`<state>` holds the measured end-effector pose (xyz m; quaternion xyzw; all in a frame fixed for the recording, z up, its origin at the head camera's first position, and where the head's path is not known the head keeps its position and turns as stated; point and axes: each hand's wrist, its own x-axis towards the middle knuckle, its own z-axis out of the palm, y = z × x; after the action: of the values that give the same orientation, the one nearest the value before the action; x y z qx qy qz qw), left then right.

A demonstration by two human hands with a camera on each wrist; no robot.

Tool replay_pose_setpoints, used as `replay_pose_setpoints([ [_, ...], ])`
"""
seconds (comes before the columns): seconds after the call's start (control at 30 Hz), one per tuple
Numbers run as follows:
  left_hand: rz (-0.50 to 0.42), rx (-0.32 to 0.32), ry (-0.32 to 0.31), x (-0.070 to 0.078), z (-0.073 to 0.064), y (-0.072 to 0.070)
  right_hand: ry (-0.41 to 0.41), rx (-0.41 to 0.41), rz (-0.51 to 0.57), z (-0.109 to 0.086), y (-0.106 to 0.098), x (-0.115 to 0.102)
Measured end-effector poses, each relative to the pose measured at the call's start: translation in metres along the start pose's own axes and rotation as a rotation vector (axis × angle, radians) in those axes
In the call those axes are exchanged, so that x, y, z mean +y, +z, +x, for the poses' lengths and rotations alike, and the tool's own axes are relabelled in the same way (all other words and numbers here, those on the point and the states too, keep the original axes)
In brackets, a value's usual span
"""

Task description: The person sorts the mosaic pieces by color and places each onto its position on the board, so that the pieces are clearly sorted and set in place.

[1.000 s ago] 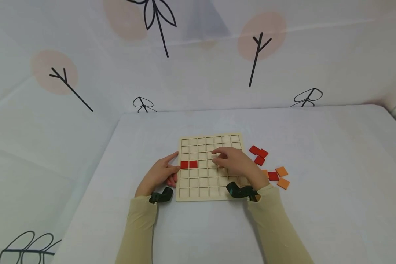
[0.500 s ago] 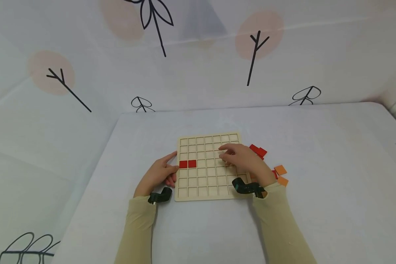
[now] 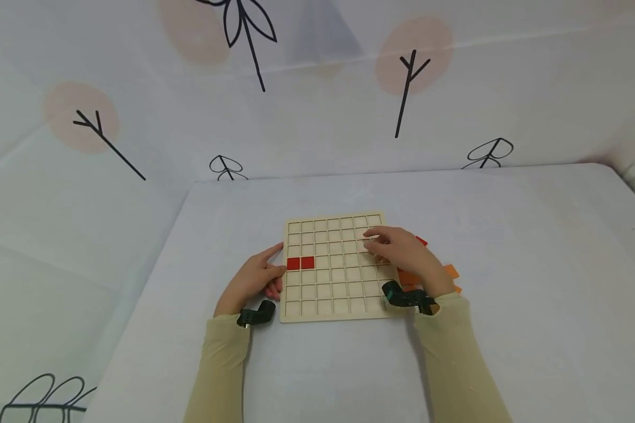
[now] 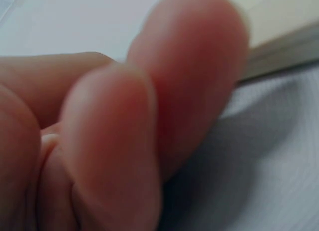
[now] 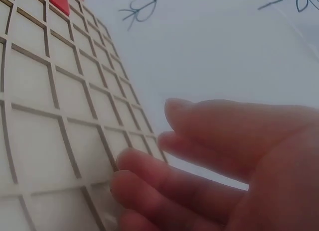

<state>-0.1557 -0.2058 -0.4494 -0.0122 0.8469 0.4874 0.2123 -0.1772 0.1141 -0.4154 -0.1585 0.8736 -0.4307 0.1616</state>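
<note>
A pale wooden grid board (image 3: 338,290) lies on the table in the head view. Two red square tiles (image 3: 300,263) sit side by side in the leftmost cells of one row. My left hand (image 3: 250,279) touches the board's left edge with index finger and thumb spread, the other fingers loosely bent. Blurred fingertips (image 4: 199,57) stand near the board's side in the left wrist view. Over the board's right side hovers my right hand (image 3: 404,251); its fingers are slightly bent and nothing shows between them. In the right wrist view, thumb and fingers (image 5: 209,114) are apart.
Loose orange tiles (image 3: 451,271) and a bit of a red tile (image 3: 421,240) show right of the board, partly hidden by my right hand and forearm. A patterned cloth backdrop (image 3: 317,117) rises behind the white table (image 3: 534,264).
My right hand has moved right, from the board's middle toward its right edge, now covering more of the loose tiles. The left hand and the two placed red tiles stay as they were.
</note>
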Motion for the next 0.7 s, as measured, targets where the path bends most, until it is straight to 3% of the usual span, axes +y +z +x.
replay_pose_setpoints([
  [0.27,-0.009,0.002,-0.005,0.0,-0.001,0.0,0.047,0.063,-0.015,-0.004,-0.01,0.011],
  [0.5,-0.016,0.005,-0.014,-0.002,-0.001,0.001,0.143,0.148,-0.024,-0.01,-0.018,0.023],
  [0.7,-0.014,0.007,0.0,0.009,-0.007,0.001,0.211,0.187,-0.025,-0.014,-0.028,0.028],
])
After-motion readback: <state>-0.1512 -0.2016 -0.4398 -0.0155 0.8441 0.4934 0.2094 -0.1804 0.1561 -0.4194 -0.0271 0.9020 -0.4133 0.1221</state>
